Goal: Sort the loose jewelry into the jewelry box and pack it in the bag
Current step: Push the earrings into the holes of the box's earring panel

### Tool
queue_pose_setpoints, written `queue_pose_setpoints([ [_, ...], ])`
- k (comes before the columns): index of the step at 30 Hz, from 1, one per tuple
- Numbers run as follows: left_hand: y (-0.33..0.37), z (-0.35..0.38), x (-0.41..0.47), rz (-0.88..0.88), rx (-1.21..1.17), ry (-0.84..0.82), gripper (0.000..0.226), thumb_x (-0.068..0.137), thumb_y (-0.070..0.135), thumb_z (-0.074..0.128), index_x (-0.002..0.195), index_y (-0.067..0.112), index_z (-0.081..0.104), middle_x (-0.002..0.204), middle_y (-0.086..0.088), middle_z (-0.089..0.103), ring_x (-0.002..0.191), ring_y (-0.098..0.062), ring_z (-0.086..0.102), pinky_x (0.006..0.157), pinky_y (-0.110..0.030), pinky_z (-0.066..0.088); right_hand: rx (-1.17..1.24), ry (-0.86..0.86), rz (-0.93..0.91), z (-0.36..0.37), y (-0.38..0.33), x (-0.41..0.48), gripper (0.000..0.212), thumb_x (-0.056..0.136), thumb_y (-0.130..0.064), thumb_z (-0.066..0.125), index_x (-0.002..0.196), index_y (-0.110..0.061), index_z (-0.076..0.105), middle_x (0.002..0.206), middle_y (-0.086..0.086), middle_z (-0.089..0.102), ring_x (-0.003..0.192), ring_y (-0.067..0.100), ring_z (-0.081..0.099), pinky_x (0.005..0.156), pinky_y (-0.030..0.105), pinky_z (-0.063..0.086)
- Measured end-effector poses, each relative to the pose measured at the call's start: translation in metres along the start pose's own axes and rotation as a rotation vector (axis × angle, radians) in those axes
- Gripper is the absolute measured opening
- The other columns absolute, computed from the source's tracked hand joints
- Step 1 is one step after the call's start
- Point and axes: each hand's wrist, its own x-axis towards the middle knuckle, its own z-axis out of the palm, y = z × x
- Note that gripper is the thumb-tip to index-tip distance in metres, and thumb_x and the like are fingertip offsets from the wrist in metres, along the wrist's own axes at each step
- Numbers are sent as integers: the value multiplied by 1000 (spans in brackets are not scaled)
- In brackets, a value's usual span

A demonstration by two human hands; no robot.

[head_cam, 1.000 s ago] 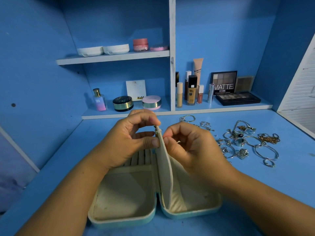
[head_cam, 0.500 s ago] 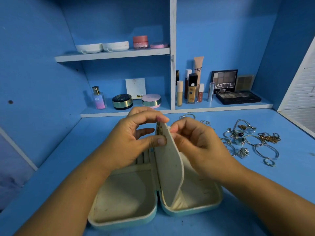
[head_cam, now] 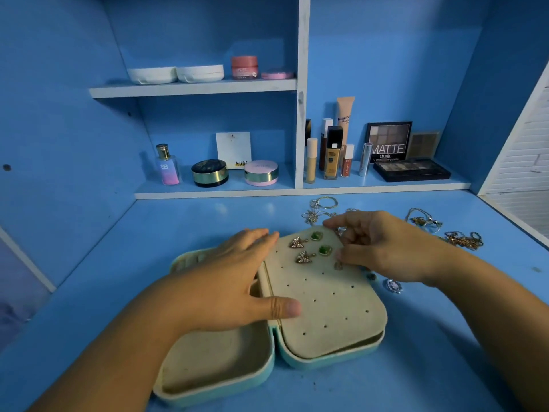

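**A:** What is the left hand (head_cam: 234,281) doing?

**B:** It lies flat, fingers straight, across the hinge side of the open teal hard-shell jewelry box (head_cam: 214,394). Its thumb presses the inner edge of the cream felt earring panel (head_cam: 326,307). It grips nothing.

**A:** And the right hand (head_cam: 383,248)?

**B:** It sits at the panel's far right corner, fingers loosely curled, with the index tip and thumb touching the felt. I cannot tell whether it pinches a small stud there.

**A:** Where is the unsorted jewelry?

**B:** It lies right of and beyond that hand, on the blue tabletop (head_cam: 89,292).
- A tangle of silver rings and chains (head_cam: 322,208) lies just past the fingertips.
- A silver pendant necklace (head_cam: 423,221) is further right.
- A gold chain (head_cam: 463,239) lies at the far right.
- A clear faceted stone (head_cam: 393,285) sits just beside the box's right wall.

The right hand is much nearer to all of it. The left would have to cross the box.

**A:** How does the box lie?

**B:** The hinge runs near to far, with the halves side by side. The panel lies flat over the right half and hides whatever is beneath. At its far end are two gold fan-shaped earrings (head_cam: 296,242) and two green-stone earrings (head_cam: 316,235). Most other holes are bare. The left half's near cream-lined compartment (head_cam: 208,361) shows nothing inside, and its far part is under the left hand.

**A:** And the bag?

**B:** None is in view, so I judge packing to be far off.
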Motion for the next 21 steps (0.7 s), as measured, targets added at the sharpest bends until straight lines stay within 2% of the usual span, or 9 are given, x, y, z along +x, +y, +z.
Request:
queue_pose_setpoints([
  [2,0,3,2,-8,21,-35,112,64,86,38,153,37,-11,155,28,-19,146,-2,-16,122,-33,3,-101,-11,-13,0,2,2,41,86,-13,65,123,-22,54,73,0,58,61,7,52,56,20,41],
  [4,-1,5,4,-4,27,-54,110,66,85,35,152,36,-13,155,27,-22,141,2,-27,121,-34,-3,-137,-19,-17,0,4,3,41,85,-16,65,123,-24,53,76,-3,57,61,4,52,58,20,41],
  [6,-3,5,5,0,36,-70,109,66,85,32,152,36,-13,154,28,-23,140,2,-28,120,-32,-6,-193,-18,-15,1,6,5,42,84,-20,67,123,-25,54,80,-7,55,65,4,52,61,21,42],
  [11,-6,1,10,46,21,-66,103,69,80,30,154,35,-6,156,27,-16,139,5,-26,116,-22,-12,-298,9,-58,-3,9,4,40,84,-25,67,123,-27,57,85,-13,56,68,1,53,62,13,40],
  [15,-8,0,11,71,12,-50,98,71,76,30,154,36,-2,155,29,-12,138,9,-23,114,-19,-13,-398,266,-52,-33,23,7,21,91,-27,58,111,-34,59,87,-15,57,57,4,54,55,18,40],
  [17,-10,1,13,81,5,-32,97,71,77,28,154,36,0,157,27,-10,139,9,-22,116,-21,-12,-487,388,-9,-51,36,9,20,93,-24,55,108,-37,59,94,-12,59,58,8,58,54,23,41],
  [21,-10,2,14,106,-6,15,92,74,73,26,154,35,4,158,26,-6,140,9,-18,115,-19,-11,-640,386,47,-65,54,12,19,92,-22,57,104,-32,68,100,-7,59,73,11,56,58,23,38],
])
